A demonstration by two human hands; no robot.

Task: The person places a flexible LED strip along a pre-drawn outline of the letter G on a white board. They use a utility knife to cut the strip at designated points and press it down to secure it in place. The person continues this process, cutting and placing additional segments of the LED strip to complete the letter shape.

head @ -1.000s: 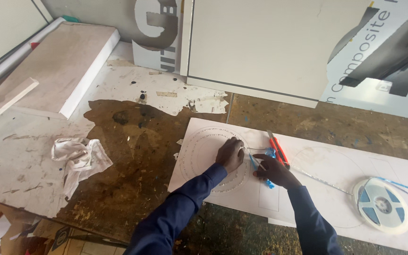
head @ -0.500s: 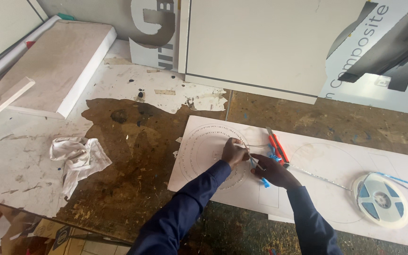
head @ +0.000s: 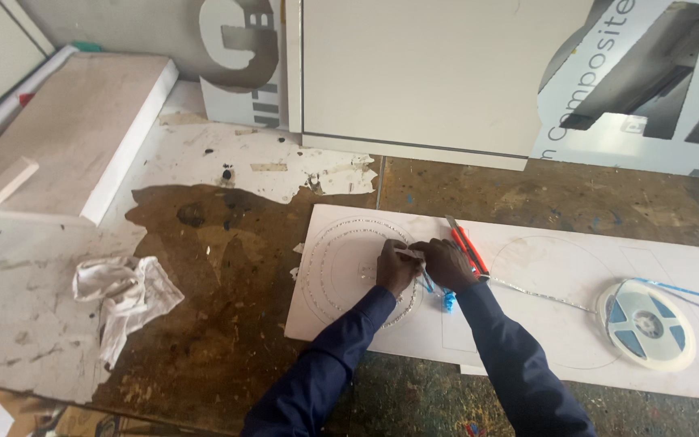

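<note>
Got both hands pinched together on the thin LED strip (head: 411, 254), my left hand (head: 396, 267) and right hand (head: 446, 264) touching each other over the right edge of the circle drawn on the white board (head: 527, 267). The strip runs off to my right along the board to the white and blue reel (head: 646, 324). My red utility knife (head: 464, 245) sits just beside my right hand, and a crumpled white rag (head: 123, 295) lies well off to the left on the worn workbench (head: 228, 324).

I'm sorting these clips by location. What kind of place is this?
Probably a sign-making workshop: large cut-out letter panels lean on the wall, a reel of strip feeds a white board, and the workbench is scarred.
</note>
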